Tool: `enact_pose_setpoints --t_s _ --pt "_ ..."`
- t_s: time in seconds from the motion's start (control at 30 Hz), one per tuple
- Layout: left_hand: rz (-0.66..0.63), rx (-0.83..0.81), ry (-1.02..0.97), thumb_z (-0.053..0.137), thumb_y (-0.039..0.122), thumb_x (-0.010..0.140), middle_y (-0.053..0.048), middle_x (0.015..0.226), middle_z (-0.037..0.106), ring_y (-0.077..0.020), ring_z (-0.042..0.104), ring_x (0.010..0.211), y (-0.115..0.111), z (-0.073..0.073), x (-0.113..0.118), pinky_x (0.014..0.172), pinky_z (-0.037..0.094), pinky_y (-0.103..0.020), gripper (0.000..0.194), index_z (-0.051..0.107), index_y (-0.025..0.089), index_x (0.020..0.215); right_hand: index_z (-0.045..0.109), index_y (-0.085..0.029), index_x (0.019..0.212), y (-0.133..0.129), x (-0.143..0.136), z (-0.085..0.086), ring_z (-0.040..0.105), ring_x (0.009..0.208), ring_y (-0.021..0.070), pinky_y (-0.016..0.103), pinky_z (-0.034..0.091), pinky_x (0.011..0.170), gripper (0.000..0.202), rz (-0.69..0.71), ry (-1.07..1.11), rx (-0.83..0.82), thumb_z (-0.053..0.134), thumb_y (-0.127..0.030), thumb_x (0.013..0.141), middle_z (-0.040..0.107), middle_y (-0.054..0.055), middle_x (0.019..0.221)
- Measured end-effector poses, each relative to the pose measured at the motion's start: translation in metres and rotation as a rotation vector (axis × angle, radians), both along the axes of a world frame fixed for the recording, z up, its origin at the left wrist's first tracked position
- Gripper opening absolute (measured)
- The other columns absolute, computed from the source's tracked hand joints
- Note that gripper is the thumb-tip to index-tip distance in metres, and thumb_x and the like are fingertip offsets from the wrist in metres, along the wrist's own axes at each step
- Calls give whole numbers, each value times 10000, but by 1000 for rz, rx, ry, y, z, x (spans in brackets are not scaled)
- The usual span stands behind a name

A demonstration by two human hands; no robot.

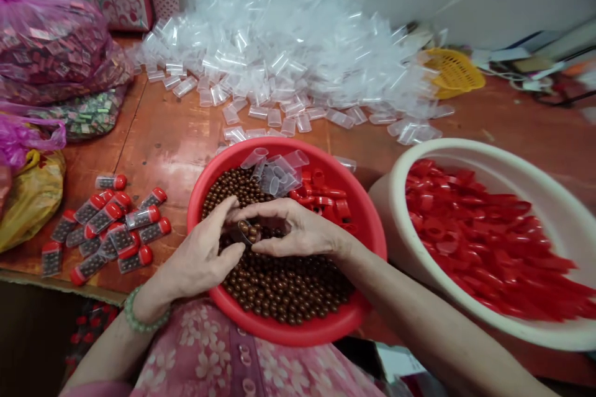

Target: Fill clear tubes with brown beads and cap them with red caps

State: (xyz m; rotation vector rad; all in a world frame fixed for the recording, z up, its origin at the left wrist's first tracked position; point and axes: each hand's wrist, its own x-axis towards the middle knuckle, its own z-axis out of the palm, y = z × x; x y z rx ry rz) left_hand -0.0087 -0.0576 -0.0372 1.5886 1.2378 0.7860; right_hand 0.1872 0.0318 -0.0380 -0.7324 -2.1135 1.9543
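Over a red basin (198, 223), my left hand (198, 254) is closed around a small clear plastic tube (243, 232), which its fingers partly cover. My right hand (298, 229) curves in from the other side, thumb and fingers closing on a few brown balls (251, 229) at the tube's mouth. Many loose brown balls (293, 291) fill the front and left of the basin. Several empty clear tubes (279, 173) lie on them at the back, beside a group of red caps (328, 195).
Filled, red-capped tubes (116, 217) lie to the left. A large heap of clear tubes (288, 49) covers the table's back. On the right stands a white tub (465, 149) of red caps. Plastic bags (56, 43) and a yellow basket (454, 71) are at the sides.
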Motion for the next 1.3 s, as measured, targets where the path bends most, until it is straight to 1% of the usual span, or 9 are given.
enact_pose_setpoints --t_s 0.17,0.33,0.53,0.67,0.77,0.87,1.0,1.13,1.3 --pt "-106 -85 -54 571 238 866 -174 1472 453 -268 465 1339 11 -6 2 1144 340 -490 601 383 128 1426 652 -154 1164 -6 5 7 657 1031 185 339 511 925 349 -63 76 180 625 -206 820 704 89 1130" --pt "-107 -194 -304 575 200 856 -122 1314 612 -242 590 1188 16 -4 8 1048 445 -434 473 517 143 1322 614 -191 1222 -10 10 15 643 1077 196 364 496 962 384 -153 92 321 656 -237 842 687 87 1185" --pt "-111 -269 -396 609 206 832 -94 1275 638 -227 605 1157 18 1 10 1025 450 -366 495 547 153 1321 643 -176 1094 -9 14 15 642 879 151 280 517 792 267 -147 155 373 672 -295 856 678 69 991" --pt "8 -301 -319 622 222 832 -118 1240 649 -218 629 1097 18 2 11 966 487 -359 583 471 136 1388 627 -165 989 -11 20 13 598 739 121 242 503 677 251 -219 106 343 683 -363 844 637 45 907" --pt "63 -275 -328 613 213 852 -88 1147 686 -174 662 987 18 4 9 924 510 -333 616 407 172 1431 616 -161 948 -15 30 18 590 757 132 255 497 702 246 -150 -34 427 674 -379 849 633 43 893" --pt "62 -209 -379 620 218 869 -52 1041 712 -141 676 930 16 8 5 903 521 -281 449 535 200 1309 613 -169 1007 -21 43 28 607 871 172 300 493 795 226 -64 -269 543 631 -360 885 636 59 960" --pt "65 -79 -375 617 163 873 -22 973 708 -120 677 909 12 13 3 854 538 -228 245 635 226 1110 605 -174 997 -22 63 33 620 863 191 325 485 802 124 -206 -592 709 518 -247 945 633 62 946" --pt "57 45 -374 552 122 900 -25 1002 681 -125 674 897 10 15 8 800 566 -241 440 533 292 1306 599 -176 998 -12 74 24 620 862 214 327 478 770 131 -397 -800 904 488 -218 942 640 80 936" --pt "9 87 -257 562 133 892 -52 986 696 -143 679 886 17 8 8 809 568 -261 358 616 233 1231 629 -156 952 4 68 5 582 877 245 353 454 796 117 -295 -929 1070 548 -222 899 649 101 902"
